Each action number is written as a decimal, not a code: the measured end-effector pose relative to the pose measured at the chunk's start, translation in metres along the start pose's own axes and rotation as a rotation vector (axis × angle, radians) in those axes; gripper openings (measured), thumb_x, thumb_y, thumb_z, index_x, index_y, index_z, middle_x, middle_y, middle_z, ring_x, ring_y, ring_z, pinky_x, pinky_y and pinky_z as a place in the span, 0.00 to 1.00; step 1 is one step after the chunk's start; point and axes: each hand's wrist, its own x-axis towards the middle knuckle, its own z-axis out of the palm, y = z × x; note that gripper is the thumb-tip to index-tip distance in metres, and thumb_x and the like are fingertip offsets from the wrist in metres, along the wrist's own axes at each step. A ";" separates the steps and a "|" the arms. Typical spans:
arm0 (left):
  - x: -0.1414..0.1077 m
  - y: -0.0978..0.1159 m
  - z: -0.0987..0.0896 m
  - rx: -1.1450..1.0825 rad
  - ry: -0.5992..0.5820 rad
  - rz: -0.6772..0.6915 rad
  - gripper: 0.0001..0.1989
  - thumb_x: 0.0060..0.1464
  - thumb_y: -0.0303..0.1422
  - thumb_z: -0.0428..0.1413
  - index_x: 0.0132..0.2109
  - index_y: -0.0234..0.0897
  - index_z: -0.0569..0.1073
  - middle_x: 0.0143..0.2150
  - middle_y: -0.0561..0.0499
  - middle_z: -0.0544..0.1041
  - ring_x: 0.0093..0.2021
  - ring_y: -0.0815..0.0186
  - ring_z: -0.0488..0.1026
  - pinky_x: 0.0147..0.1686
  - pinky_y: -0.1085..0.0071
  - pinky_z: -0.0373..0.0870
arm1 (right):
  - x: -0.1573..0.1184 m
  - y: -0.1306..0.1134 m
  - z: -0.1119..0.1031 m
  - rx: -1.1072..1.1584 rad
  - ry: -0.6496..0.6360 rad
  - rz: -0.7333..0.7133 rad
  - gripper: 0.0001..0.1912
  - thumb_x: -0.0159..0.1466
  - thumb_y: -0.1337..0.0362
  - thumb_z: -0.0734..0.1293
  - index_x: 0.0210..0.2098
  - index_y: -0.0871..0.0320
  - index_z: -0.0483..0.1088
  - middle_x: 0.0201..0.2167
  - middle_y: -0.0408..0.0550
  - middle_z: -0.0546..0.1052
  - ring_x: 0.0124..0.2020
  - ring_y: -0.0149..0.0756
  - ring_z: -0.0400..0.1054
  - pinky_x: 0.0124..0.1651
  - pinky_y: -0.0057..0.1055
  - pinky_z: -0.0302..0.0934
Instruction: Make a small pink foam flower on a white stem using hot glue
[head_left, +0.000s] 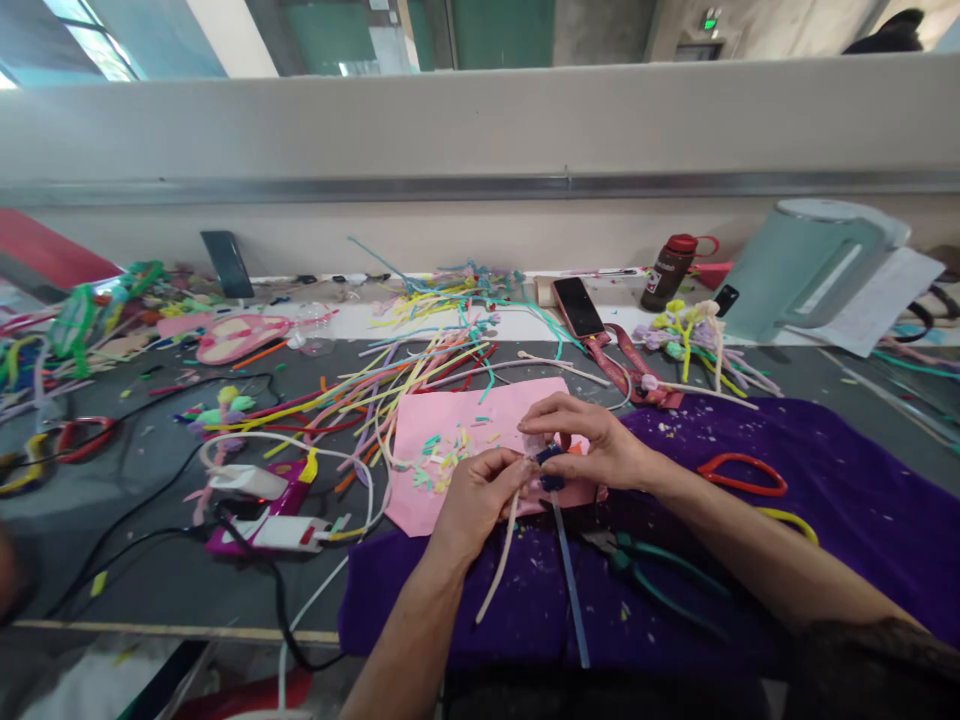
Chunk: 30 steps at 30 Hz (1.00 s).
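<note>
My left hand (484, 490) is closed in a pinch on a cream pipe cleaner (508, 560), whose free end hangs toward me. Close beside it, my right hand (589, 440) curls its thumb and fingers inward, almost meeting the left fingertips. Something small and pale shows between the fingertips, too hidden to name. A dark blue tool, seemingly a glue gun (553, 482), shows around the right thumb; I cannot tell whether the hand grips it. From it a translucent glue stick (571, 590) runs toward me. Beneath lies a pink sheet (420, 410) strewn with small coloured clippings.
Green-handled pliers (667, 575) and red-handled scissors (742, 475) rest on the purple cloth (847, 500). Behind the sheet spread coloured pipe cleaners (420, 370) and a phone (577, 307). A kettle (802, 265) and bottle (667, 272) stand back right. A power strip (262, 520) with cables lies left.
</note>
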 end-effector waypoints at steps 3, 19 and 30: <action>-0.001 0.001 0.000 -0.010 -0.001 0.010 0.14 0.45 0.41 0.57 0.25 0.34 0.70 0.17 0.58 0.64 0.15 0.77 0.55 0.16 0.78 0.49 | 0.000 0.000 0.001 0.012 -0.002 -0.003 0.23 0.56 0.64 0.68 0.51 0.52 0.65 0.45 0.50 0.67 0.41 0.32 0.65 0.38 0.31 0.65; 0.003 -0.005 -0.004 -0.122 0.043 -0.002 0.13 0.42 0.41 0.59 0.28 0.34 0.74 0.18 0.56 0.68 0.15 0.78 0.56 0.15 0.79 0.49 | -0.002 -0.002 0.002 0.098 0.079 0.095 0.30 0.54 0.62 0.69 0.55 0.52 0.60 0.50 0.52 0.66 0.36 0.31 0.66 0.32 0.27 0.64; 0.009 -0.015 -0.001 -0.350 0.126 0.067 0.09 0.40 0.36 0.62 0.28 0.34 0.75 0.20 0.58 0.64 0.19 0.78 0.58 0.18 0.80 0.52 | -0.004 -0.010 0.043 0.657 0.034 0.670 0.12 0.55 0.57 0.66 0.31 0.61 0.67 0.20 0.40 0.69 0.18 0.24 0.63 0.18 0.20 0.52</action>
